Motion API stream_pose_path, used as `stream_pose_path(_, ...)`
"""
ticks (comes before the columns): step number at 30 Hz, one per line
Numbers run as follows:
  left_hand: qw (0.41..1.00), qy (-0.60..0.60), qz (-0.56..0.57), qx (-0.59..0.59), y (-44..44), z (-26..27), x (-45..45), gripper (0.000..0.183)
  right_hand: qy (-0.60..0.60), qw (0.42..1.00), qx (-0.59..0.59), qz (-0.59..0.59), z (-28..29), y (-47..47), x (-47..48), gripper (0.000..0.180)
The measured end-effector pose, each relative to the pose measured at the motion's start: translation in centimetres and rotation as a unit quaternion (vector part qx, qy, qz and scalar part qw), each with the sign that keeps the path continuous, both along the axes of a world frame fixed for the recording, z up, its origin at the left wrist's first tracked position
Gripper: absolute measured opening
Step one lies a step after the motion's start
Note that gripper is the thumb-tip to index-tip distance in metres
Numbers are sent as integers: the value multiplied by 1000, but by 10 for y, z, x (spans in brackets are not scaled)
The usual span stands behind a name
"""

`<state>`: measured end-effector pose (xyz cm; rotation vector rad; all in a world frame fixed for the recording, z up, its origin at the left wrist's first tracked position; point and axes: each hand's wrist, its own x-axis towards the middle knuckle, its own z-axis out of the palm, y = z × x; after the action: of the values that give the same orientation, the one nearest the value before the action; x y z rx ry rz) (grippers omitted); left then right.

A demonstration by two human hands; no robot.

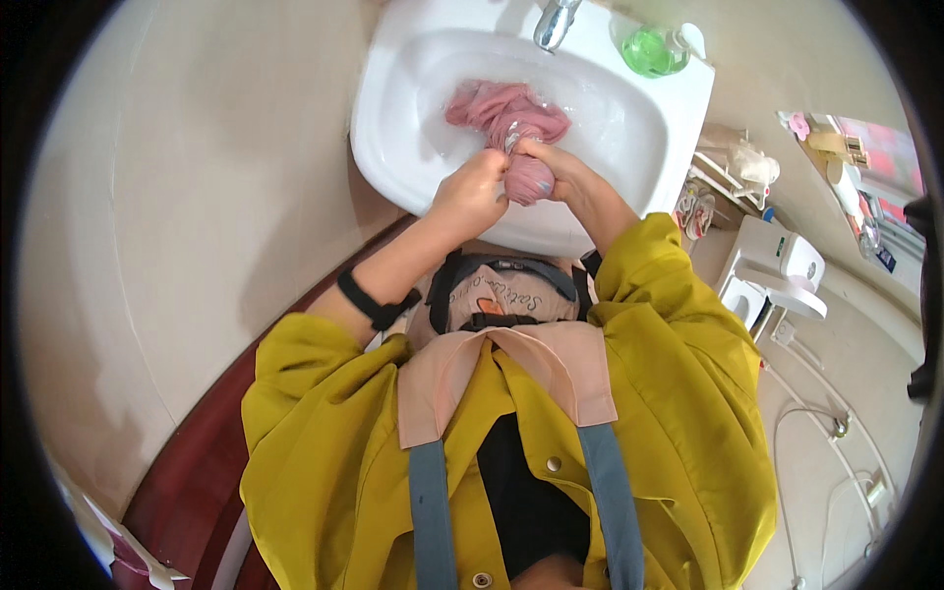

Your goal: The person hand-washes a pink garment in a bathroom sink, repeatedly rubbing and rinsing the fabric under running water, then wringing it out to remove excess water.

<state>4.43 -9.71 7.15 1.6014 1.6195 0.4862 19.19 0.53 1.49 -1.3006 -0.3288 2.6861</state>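
Observation:
A wet pink cloth [509, 110] lies partly in the white washbasin [641, 162], bunched and twisted near its front. My left hand [479, 188] grips the twisted part from the left side. From the right, my right hand [557, 166] is closed around the same cloth, and a rounded bundle of it bulges between my hands. Suds or water surround the spread end in the bowl. Above the basin's back edge is a chrome faucet [554, 28]; whether water runs from it I cannot tell.
A pump bottle of green liquid [653, 51] stands on the basin's right rear corner. A white toilet [774, 258] and a wall shelf with several bottles [848, 184] are at right. The wall [221, 147] is close on the left.

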Motion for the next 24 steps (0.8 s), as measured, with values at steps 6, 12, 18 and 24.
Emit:
stream_pose_path(6, 501, -649, 363, -443, 17, -41, -21, 75, 125, 987, 10, -103, 48, 1, -24, 38)
stream_pose_path(12, 566, -780, 241, -119, 68, -21, -2, 61, 321, 926, -163, -113, 83, -13, -29, 50)
stream_pose_path(18, 725, -590, 275, -226, 77, -6, -33, 31, 45, 969, 202, 138, 86, -14, -27, 47)
stream_pose_path(24, 948, -115, 297, -9, 76, -23, -14, 36, -228, 730, 491, 416, 48, -12, -40, 41)
